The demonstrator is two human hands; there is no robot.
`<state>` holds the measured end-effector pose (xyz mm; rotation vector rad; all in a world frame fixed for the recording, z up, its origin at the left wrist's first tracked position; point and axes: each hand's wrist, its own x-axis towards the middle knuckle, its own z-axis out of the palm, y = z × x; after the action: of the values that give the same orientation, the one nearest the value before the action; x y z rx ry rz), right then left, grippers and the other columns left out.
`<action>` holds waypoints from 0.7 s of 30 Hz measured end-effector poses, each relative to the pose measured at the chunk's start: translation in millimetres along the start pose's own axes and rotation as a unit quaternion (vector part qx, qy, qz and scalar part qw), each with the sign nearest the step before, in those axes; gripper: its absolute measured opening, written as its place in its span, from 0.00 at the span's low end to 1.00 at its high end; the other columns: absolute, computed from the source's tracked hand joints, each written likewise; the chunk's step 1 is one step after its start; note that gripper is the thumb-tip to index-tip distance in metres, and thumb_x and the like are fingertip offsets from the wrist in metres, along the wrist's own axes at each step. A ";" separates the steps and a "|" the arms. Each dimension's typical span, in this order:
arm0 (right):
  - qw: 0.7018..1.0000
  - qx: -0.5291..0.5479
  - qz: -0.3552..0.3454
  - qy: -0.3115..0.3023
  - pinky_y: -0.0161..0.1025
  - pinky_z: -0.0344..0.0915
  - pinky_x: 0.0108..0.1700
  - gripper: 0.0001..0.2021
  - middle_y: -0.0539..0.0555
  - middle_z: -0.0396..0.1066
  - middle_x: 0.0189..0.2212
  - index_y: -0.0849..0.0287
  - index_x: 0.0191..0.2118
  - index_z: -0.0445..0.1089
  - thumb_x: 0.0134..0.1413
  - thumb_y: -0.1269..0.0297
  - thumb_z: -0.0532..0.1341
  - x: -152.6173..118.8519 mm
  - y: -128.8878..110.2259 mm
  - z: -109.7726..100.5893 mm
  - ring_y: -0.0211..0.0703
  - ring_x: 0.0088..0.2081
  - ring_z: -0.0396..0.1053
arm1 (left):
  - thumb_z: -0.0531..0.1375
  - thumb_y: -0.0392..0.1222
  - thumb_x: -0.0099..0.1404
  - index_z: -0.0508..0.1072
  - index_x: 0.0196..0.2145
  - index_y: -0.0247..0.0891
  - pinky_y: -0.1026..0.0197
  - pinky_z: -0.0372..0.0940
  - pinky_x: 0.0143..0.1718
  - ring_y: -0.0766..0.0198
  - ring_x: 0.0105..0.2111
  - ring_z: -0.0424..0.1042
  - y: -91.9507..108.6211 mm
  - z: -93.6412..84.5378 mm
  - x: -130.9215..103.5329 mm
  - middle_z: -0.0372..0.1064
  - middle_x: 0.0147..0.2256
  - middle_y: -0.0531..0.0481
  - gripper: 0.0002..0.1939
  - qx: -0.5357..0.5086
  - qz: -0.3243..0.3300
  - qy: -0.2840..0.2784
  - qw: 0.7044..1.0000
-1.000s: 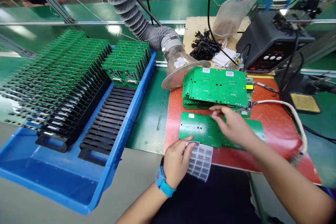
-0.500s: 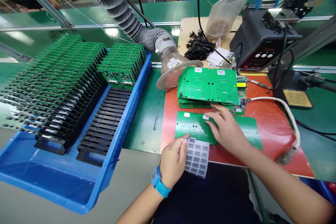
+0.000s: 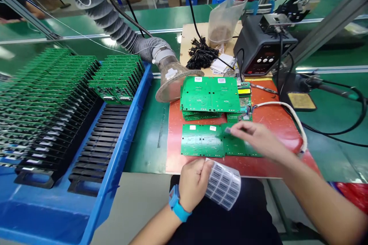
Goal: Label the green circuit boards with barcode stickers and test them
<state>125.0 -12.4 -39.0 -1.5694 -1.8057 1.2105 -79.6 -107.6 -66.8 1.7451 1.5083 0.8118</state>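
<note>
My left hand (image 3: 195,183), with a blue watch on the wrist, pinches the edge of a sheet of small printed labels (image 3: 222,185) held over my lap. Between the fingertips of my right hand (image 3: 255,136) is one small label (image 3: 228,130), above the join of two green circuit boards. The left board (image 3: 201,143) lies flat and carries two white labels near its top edge. The right board (image 3: 237,147) lies beside it, partly hidden under my right hand. Behind them a stack of green circuit boards (image 3: 209,95) has two white labels on its top board.
A blue tray (image 3: 126,141) on the left holds black racks (image 3: 97,141) full of upright boards. A grey fume hose (image 3: 172,76) hangs behind. A soldering station (image 3: 261,49), black cable bundle (image 3: 201,53) and plastic bag (image 3: 222,23) stand farther back; a white cable (image 3: 287,105) lies right.
My right hand has left the left board's second label and moved right, now pinching another small label. The label sheet has come lower and tilted. The camera view has shifted right.
</note>
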 end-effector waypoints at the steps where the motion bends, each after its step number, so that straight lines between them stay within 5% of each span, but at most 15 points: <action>1: 0.998 -0.065 0.011 -0.004 0.37 0.63 0.34 0.16 0.53 0.72 0.29 0.59 0.30 0.70 0.54 0.51 0.56 8.3 6.7 -12.6 0.41 0.31 0.68 | 0.47 0.42 0.70 0.62 0.19 0.39 0.66 0.60 0.25 0.67 0.23 0.69 2.1 3.1 1.8 0.69 0.21 0.52 0.21 -0.008 0.013 -0.018 1.000; 3: 0.986 -0.160 0.022 -0.038 0.35 0.61 0.30 0.16 0.52 0.71 0.26 0.59 0.29 0.69 0.54 0.52 0.54 24.6 16.9 -31.0 0.40 0.28 0.67 | 0.49 0.41 0.70 0.65 0.23 0.39 0.66 0.65 0.33 0.65 0.33 0.75 6.5 9.6 6.2 0.77 0.34 0.50 0.18 -0.024 0.052 -0.065 0.996; 7: 0.970 -0.234 0.025 -0.066 0.35 0.58 0.28 0.12 0.50 0.69 0.20 0.59 0.24 0.68 0.53 0.58 0.56 42.8 21.0 -32.0 0.39 0.24 0.65 | 0.50 0.43 0.69 0.65 0.22 0.39 0.62 0.69 0.37 0.61 0.39 0.76 10.1 23.0 14.7 0.71 0.50 0.49 0.17 0.009 0.114 -0.114 0.987; 12: 0.941 -0.339 -0.004 0.003 0.47 0.56 0.42 0.10 0.60 0.73 0.30 0.61 0.27 0.71 0.53 0.62 0.57 34.1 11.3 -9.6 0.53 0.38 0.67 | 0.49 0.43 0.69 0.66 0.24 0.39 0.58 0.71 0.38 0.58 0.42 0.76 10.2 31.7 18.6 0.71 0.51 0.49 0.17 0.054 0.117 -0.110 0.986; 15: 0.929 -0.365 -0.032 0.054 0.55 0.54 0.46 0.12 0.65 0.71 0.34 0.63 0.31 0.73 0.53 0.60 0.57 27.8 11.9 -18.8 0.61 0.44 0.65 | 0.49 0.42 0.69 0.67 0.24 0.39 0.57 0.72 0.38 0.58 0.43 0.76 12.3 31.6 18.7 0.70 0.51 0.49 0.16 0.063 0.105 -0.112 0.986; 18: 0.940 -0.333 -0.054 0.055 0.49 0.61 0.42 0.11 0.60 0.72 0.33 0.59 0.32 0.74 0.54 0.61 0.55 27.0 24.4 -46.7 0.52 0.39 0.68 | 0.49 0.42 0.69 0.67 0.25 0.40 0.57 0.72 0.40 0.58 0.44 0.75 14.3 31.2 18.7 0.70 0.51 0.49 0.16 0.054 0.098 -0.112 0.987; 21: 0.968 -0.248 -0.048 -0.012 0.41 0.65 0.36 0.13 0.52 0.73 0.31 0.56 0.41 0.72 0.55 0.61 0.54 25.9 42.9 -72.0 0.43 0.32 0.70 | 0.50 0.41 0.69 0.67 0.25 0.40 0.57 0.71 0.41 0.58 0.46 0.74 15.2 31.8 18.9 0.70 0.51 0.48 0.15 0.042 0.097 -0.107 0.989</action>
<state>199.7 33.4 -43.5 -1.6949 -2.2966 0.7692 -42.6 -93.3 -72.1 1.9966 1.2611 0.6391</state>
